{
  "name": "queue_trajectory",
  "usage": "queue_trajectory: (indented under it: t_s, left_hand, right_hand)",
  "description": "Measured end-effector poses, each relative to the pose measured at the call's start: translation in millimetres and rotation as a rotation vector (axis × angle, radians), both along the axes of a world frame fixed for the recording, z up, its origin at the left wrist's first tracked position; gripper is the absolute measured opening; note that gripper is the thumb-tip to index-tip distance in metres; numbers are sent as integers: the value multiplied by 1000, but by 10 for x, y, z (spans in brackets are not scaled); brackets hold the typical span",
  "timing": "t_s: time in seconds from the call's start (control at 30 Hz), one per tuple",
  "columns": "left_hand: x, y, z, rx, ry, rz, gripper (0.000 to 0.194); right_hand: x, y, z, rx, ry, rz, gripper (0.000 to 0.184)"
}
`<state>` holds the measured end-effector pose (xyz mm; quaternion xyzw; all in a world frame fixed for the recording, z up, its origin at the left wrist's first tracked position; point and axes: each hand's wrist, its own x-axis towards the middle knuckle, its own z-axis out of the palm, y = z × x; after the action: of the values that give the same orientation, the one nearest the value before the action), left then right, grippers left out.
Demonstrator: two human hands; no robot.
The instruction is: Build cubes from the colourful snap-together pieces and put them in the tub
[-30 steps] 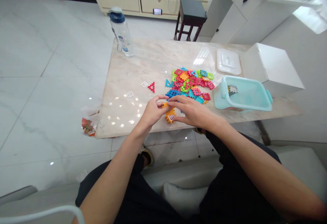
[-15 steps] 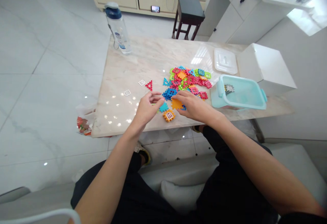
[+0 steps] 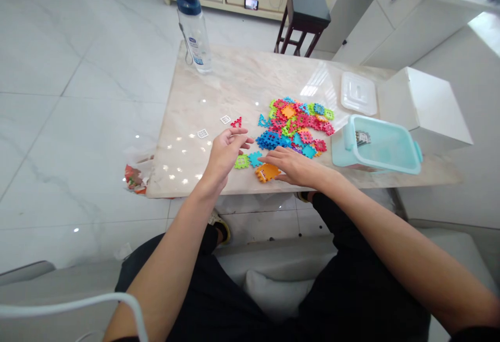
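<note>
My left hand (image 3: 224, 152) hovers over the marble table (image 3: 219, 92), fingers apart and holding nothing. Just right of it lie a green tile (image 3: 241, 162) and a blue tile (image 3: 255, 158). My right hand (image 3: 292, 166) lies flat on the table, its fingertips touching an orange tile piece with a white window insert (image 3: 266, 172) near the front edge. A heap of colourful interlocking tiles (image 3: 299, 121) is spread just beyond both hands. A red triangle (image 3: 236, 122) and two small white window pieces (image 3: 225, 119) lie to the left of the heap.
A teal plastic box (image 3: 377, 149) stands at the right, its white lid (image 3: 358, 93) behind it and a white box (image 3: 425, 105) beside it. A water bottle (image 3: 194, 29) stands at the far left corner. A dark stool (image 3: 304, 14) is beyond the table; a wrapper (image 3: 135, 178) lies on the floor.
Both hands were closed on the orange pieces a second ago. They have come apart: the orange piece now lies on the table under my right fingertips, and my left hand has let go.
</note>
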<state>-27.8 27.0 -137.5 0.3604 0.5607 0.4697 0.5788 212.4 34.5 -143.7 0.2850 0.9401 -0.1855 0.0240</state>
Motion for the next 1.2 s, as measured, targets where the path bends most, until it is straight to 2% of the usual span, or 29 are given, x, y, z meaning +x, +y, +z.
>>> queue_trajectory:
  t_s: [0.37, 0.53, 0.8, 0.87, 0.97, 1.07, 1.2]
  left_hand:
    - [-24, -33, 65, 7, 47, 1, 25]
    - [-33, -23, 42, 6, 52, 1, 26]
    - [-74, 4, 37, 7, 59, -5, 33]
    - [-73, 18, 40, 10, 62, -9, 35]
    - [-55, 44, 34, 8, 66, -16, 38]
    - [-22, 60, 36, 14, 56, -39, 40]
    - [24, 57, 64, 20, 33, -59, 39]
  right_hand:
    - [-102, -15, -44, -30, 23, -3, 64]
    - [-87, -47, -17, 5, 10, -47, 75]
    - [78, -78, 107, 49, -102, -195, 52]
    - [202, 11, 88, 43, -176, -269, 40]
    - [484, 210, 32, 74, -268, -458, 25]
    - [765, 424, -56, 113, -259, -656, 31]
    - [926, 655, -240, 139, -211, -789, 37]
